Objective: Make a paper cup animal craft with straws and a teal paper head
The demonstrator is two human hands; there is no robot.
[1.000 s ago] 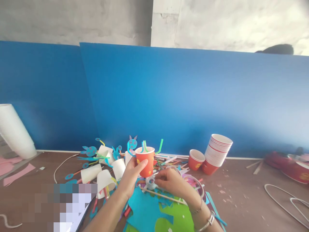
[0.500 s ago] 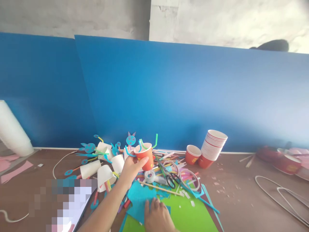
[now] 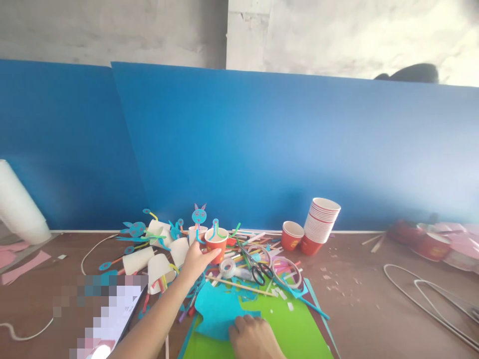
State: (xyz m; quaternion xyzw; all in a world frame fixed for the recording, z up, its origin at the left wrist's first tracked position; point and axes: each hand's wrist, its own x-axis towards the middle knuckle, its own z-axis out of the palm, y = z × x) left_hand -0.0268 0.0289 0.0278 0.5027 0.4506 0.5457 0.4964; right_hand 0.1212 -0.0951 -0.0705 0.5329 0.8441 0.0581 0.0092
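Observation:
My left hand [image 3: 200,262] is closed around a red paper cup [image 3: 216,251] that has bent green and blue straws in it. The cup is upright at the front of the craft pile. Lower down, my right hand [image 3: 255,336] has its fingers curled on a cut sheet of blue paper [image 3: 215,309], apparently gripping its edge; the fingertips are partly hidden. Green paper [image 3: 295,326] lies under the blue sheet. Behind the cup stands a blue paper rabbit face [image 3: 199,215] on a straw. Black-handled scissors [image 3: 262,273] and a tape roll [image 3: 226,268] are close by.
Several white cups with straw limbs, such as this cup [image 3: 137,260], lie to the left. A red cup [image 3: 292,235] and a tall cup stack [image 3: 322,222] stand at right. A blue partition [image 3: 262,149] borders the table. A white cable [image 3: 407,289] curls far right.
My left hand has lowered the cup with its straws toward the table. The right hand's fingers, flatter on the blue paper before, are now more curled. The view has shifted slightly.

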